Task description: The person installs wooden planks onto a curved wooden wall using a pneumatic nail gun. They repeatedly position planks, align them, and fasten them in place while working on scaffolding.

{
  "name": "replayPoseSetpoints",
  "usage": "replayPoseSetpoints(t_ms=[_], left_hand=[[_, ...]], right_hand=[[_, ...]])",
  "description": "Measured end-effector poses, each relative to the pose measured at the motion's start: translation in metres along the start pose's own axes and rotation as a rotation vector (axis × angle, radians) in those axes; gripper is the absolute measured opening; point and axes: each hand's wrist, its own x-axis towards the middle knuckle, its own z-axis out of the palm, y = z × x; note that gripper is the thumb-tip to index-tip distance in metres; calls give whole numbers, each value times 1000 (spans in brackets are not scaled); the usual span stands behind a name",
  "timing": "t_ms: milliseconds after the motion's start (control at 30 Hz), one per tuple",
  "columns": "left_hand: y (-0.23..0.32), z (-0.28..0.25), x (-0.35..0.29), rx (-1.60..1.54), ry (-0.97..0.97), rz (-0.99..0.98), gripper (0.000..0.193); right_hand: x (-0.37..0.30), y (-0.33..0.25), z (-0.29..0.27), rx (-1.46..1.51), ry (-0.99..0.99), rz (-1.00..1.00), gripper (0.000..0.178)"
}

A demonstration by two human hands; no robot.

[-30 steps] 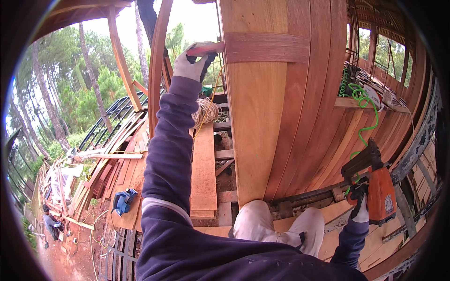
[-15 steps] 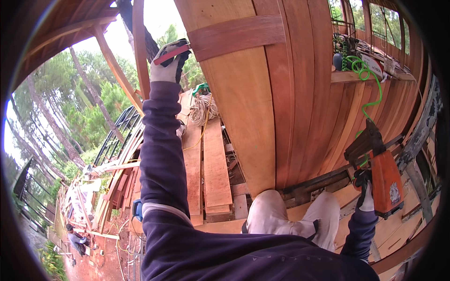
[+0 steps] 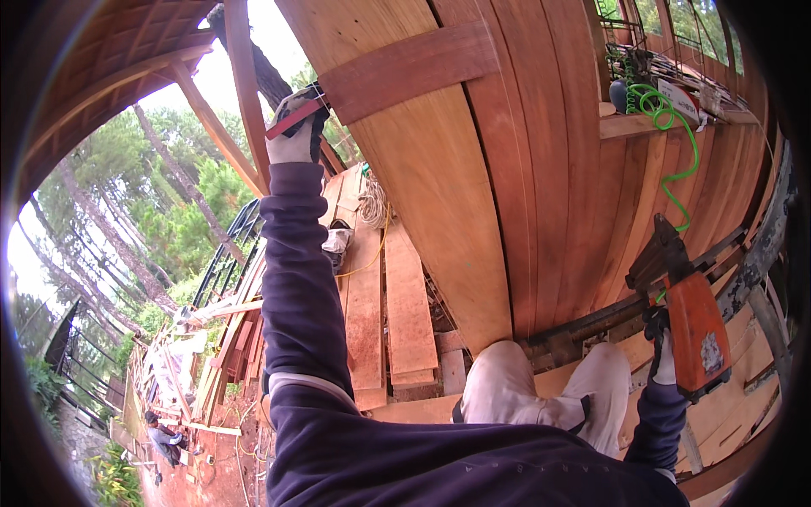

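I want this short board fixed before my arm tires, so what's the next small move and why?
Probably bring the nail gun up to the short board. The left hand grips that board's end and presses it across the upright wall planks, while the right hand holds the tool low, well away from it. Nothing else visibly holds the board.

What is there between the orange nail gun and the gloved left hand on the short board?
In the head view, curved upright wall planks fill the stretch between nail gun and left hand.
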Motion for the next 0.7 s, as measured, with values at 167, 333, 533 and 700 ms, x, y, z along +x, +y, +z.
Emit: replayPoseSetpoints(t_ms=[167, 333, 533, 700], left_hand=[[-12, -4, 3, 73, -14, 34, 17], [-14, -4, 2, 36, 25, -18, 21], [9, 7, -6, -28, 6, -34, 21], [12, 7, -2, 26, -15, -38, 23]], right_hand=[[6, -5, 1, -2, 2, -14, 36], [13, -11, 5, 6, -7, -31, 36], [20, -19, 20, 4, -52, -50, 36], [28, -30, 30, -17, -95, -68, 36]])
